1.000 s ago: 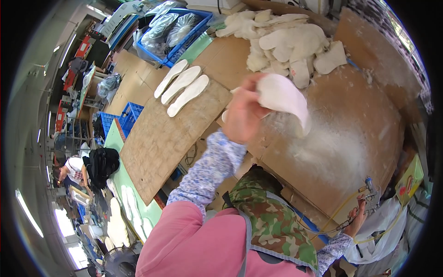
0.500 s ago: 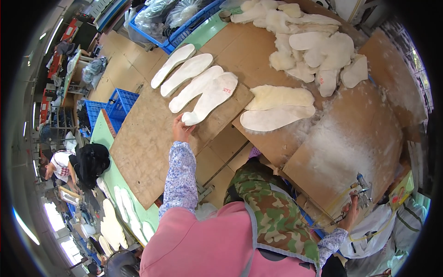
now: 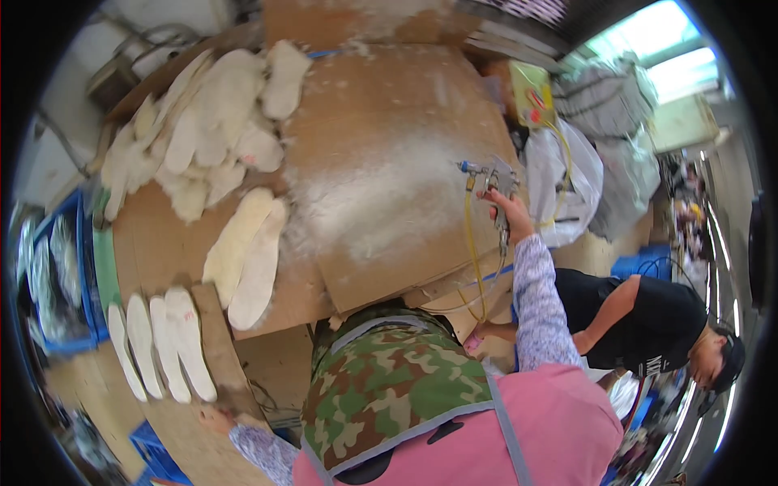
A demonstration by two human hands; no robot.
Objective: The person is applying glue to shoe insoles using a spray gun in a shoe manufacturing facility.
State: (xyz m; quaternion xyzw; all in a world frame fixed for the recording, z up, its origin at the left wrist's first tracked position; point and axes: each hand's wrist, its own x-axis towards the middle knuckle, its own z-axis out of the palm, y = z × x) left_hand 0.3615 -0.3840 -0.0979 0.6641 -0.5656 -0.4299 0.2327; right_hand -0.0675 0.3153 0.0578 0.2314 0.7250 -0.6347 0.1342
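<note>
My right hand (image 3: 512, 217) is closed around the grip of a metal spray gun (image 3: 496, 180) with a blue end and a yellow hose. I hold the gun above the right part of a cardboard sheet (image 3: 373, 121) dusted with white fluff. At lower left, my left hand (image 3: 217, 419) is just below the near end of a white insole (image 3: 188, 344). Its fingers are blurred. That insole lies in a row of several on a brown board (image 3: 219, 324). Two larger fleece insoles (image 3: 258, 267) lie side by side between the board and the cardboard.
A heap of cream fleece pieces (image 3: 215, 113) covers the far left. Beyond the row stands a blue crate (image 3: 85, 275) with plastic bags. White sacks (image 3: 559, 194) and a yellow box (image 3: 531, 93) are at right. A person in a black shirt (image 3: 640, 320) is close on my right.
The view has swung to the right. My left hand has come away from the end of the insole it touched. My right hand has raised the spray gun over the cardboard.
</note>
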